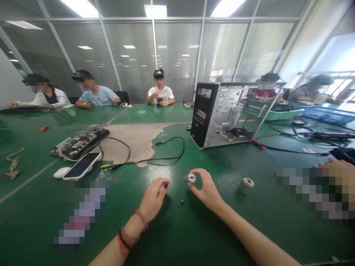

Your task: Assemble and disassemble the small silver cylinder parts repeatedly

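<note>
My right hand [207,190] grips a short cylinder [191,178] between thumb and fingers. The cylinder's pale round end, with dark holes in it, faces me. Beside it on the left, my left hand [153,197] is closed, pinching a small dark piece [165,185] at the fingertips; its kind is too small to make out. On the green table between the hands lies a tiny metal part [182,201]. A second, similar grey cylinder [246,186] stands on the table to the right of my right hand.
An open computer case [203,114] stands beyond my right hand, with a red-handled screwdriver [258,144] beside it. A black cable [166,159], a phone [82,166] and a circuit board [83,142] lie left. Another person's hand [337,173] is at right. Several people sit around.
</note>
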Action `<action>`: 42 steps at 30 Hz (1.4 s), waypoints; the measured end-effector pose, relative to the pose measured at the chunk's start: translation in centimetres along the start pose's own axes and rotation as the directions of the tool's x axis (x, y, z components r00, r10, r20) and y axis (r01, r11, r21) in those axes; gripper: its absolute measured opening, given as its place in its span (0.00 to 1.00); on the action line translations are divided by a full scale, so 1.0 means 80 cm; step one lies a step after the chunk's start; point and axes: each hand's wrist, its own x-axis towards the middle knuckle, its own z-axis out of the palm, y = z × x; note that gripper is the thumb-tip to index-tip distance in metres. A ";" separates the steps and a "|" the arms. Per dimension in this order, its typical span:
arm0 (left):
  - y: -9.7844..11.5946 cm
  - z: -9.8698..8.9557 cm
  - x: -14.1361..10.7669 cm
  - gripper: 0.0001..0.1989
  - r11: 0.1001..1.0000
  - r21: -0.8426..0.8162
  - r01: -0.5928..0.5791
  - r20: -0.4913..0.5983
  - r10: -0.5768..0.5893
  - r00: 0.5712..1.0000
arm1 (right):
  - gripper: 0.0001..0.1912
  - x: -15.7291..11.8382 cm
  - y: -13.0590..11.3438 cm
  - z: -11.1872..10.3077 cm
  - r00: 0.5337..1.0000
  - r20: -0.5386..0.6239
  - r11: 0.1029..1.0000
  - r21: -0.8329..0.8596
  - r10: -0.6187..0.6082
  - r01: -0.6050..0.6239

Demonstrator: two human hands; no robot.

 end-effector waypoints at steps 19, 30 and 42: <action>0.005 -0.001 0.000 0.14 0.999 0.051 -0.005 0.044 0.003 0.999 | 0.14 0.017 0.106 -0.113 0.819 -0.051 0.655 -0.573 0.571 -0.492; 0.006 -0.001 0.001 0.14 0.997 0.068 -0.021 0.068 0.017 0.998 | 0.16 0.017 0.108 -0.118 0.747 -0.048 0.517 -0.693 0.663 -0.502; 0.008 -0.003 -0.001 0.15 0.997 0.076 -0.025 0.064 0.020 0.998 | 0.19 0.023 0.073 -0.089 0.946 -0.128 0.746 -0.587 0.297 -0.314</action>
